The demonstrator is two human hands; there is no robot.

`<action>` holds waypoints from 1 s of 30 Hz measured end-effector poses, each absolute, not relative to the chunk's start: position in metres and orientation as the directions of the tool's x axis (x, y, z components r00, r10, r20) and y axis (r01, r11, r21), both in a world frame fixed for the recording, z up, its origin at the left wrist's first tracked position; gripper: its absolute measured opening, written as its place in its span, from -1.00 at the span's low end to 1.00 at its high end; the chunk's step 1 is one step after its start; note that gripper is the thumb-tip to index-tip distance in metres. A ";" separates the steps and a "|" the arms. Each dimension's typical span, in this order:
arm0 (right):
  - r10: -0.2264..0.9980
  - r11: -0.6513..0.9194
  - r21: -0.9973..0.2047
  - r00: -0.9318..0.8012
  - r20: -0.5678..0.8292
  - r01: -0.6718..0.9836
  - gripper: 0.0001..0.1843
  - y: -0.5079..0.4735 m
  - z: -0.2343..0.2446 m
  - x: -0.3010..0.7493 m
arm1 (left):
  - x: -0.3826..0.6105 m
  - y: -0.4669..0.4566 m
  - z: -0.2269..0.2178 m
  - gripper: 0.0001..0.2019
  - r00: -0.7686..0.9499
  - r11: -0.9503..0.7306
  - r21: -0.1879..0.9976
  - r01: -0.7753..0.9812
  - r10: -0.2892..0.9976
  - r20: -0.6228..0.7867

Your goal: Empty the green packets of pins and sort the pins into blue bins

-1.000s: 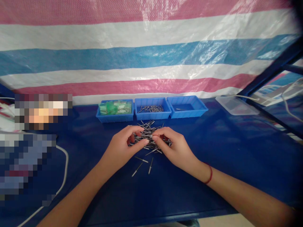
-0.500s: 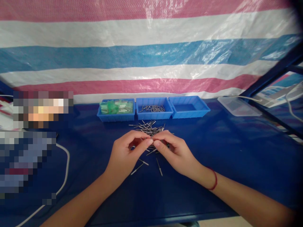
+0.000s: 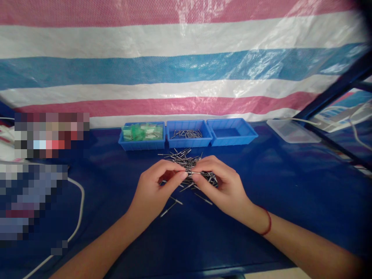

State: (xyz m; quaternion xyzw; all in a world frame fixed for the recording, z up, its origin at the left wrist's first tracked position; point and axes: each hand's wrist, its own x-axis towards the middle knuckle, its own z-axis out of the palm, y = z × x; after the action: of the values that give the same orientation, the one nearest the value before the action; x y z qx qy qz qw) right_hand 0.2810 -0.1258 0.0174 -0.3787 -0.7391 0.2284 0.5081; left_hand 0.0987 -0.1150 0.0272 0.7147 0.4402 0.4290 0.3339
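Note:
A heap of small metal pins [image 3: 181, 158] lies on the dark blue table [image 3: 290, 186] in front of three blue trays. My left hand [image 3: 157, 190] is curled with thumb and forefinger pinched at the near edge of the heap. My right hand [image 3: 222, 184] is also curled, its fingers closed on a bundle of pins and its fingertips meeting those of the left hand. A few loose pins [image 3: 174, 203] lie just below my hands. The left tray [image 3: 142, 135] holds green and white parts, the middle tray [image 3: 187, 135] holds pins, the right tray [image 3: 232, 133] looks nearly bare.
A striped pink, white and blue tarp [image 3: 180, 62] hangs behind the trays. A clear plastic lid [image 3: 292, 130] lies at the back right beside a blue frame bar [image 3: 334, 89]. A white cable [image 3: 77, 209] curves along the left. Blurred patches cover the left side.
My right hand has shifted slightly right and taken up a bundle of pins. A loose pin below the hands has moved to the right. My left hand has hardly moved.

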 end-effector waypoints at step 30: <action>0.827 0.560 -0.331 -0.485 0.284 0.760 0.06 -0.114 -0.035 0.336 | 0.102 -0.097 -0.018 -0.12 0.544 -0.571 0.277 0.773 0.821 0.175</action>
State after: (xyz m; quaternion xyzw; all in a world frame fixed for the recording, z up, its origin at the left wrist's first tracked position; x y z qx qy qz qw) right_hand 0.3362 -0.1140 -0.0353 -0.4624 -0.8579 0.0804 0.2091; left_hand 0.1016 -0.0972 -0.0183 0.8746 0.4556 0.1433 0.0834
